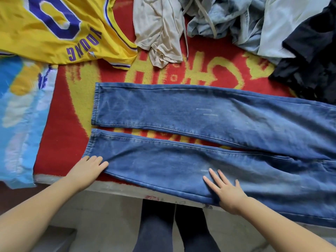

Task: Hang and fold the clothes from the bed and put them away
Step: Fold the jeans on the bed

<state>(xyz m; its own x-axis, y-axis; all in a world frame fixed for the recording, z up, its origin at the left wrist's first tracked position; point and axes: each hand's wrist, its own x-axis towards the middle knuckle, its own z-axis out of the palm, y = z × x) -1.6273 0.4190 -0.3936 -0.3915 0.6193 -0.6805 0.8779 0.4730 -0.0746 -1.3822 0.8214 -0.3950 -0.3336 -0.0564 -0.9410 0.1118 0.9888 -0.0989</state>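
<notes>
At the far left a light blue patterned cloth (17, 113) lay over the edge of the bed, and above it a yellow jersey (60, 28) with purple lettering was spread flat on the red and yellow blanket (67, 113). The left hand (89, 167) rested at the lower corner of the near trouser leg, just by the hem; its fingers lay together and fairly straight, their tips on the denim edge, and whether they pinched the cloth could not be told. The blue jeans (190, 110) lay flat across the blanket, hems to the left, the two legs stretched side by side with a narrow gap between them that closed toward the right. The near leg hung a little over the edge of the bed. The right hand (225, 191) pressed flat on that near leg, fingers straight and spread apart. Above the jeans lay a crumpled beige garment (160, 28), then a heap of pale blue denim clothes (227, 20) with a drawstring, and at the far right a dark garment (312, 57). Below the bed edge the person's dark-clad legs (174, 226) stood on a pale floor.
</notes>
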